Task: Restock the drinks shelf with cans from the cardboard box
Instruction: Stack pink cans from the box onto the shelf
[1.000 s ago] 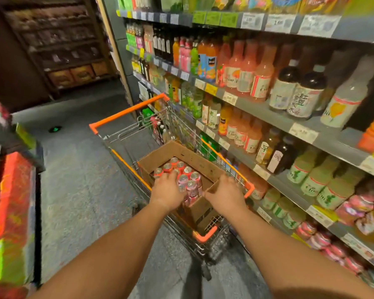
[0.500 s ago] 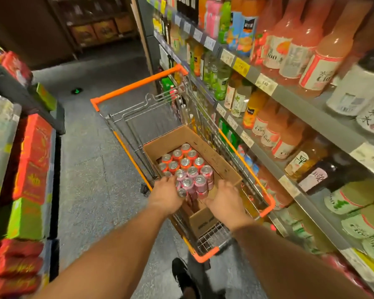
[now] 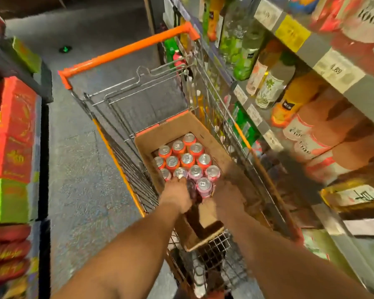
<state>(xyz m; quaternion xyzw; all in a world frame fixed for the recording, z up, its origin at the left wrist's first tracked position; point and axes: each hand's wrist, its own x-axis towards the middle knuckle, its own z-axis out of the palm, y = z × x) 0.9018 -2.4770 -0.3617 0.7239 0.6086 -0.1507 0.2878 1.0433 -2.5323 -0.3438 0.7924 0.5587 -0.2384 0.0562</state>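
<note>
An open cardboard box (image 3: 205, 130) sits in the orange-handled shopping cart (image 3: 125, 50). It holds several red and pink cans (image 3: 187, 158) standing upright with silver tops. My left hand (image 3: 177, 196) reaches into the near end of the box, its fingertips at the rim of a pink can (image 3: 180, 172); its grip is hidden. My right hand (image 3: 230, 190), blurred, is low by the box's right wall, beside another pink can (image 3: 204, 186). The drinks shelf (image 3: 324, 61) rises on the right, packed with bottles.
The cart stands close along the shelves on the right. Low shelves with red and green packages (image 3: 11, 130) line the left side. Grey aisle floor (image 3: 80, 169) lies between. A loose box flap (image 3: 207, 236) hangs at the cart's near end.
The view has tilted down and closer to the cart. Both hands have pushed deeper into the near end of the box among the cans.
</note>
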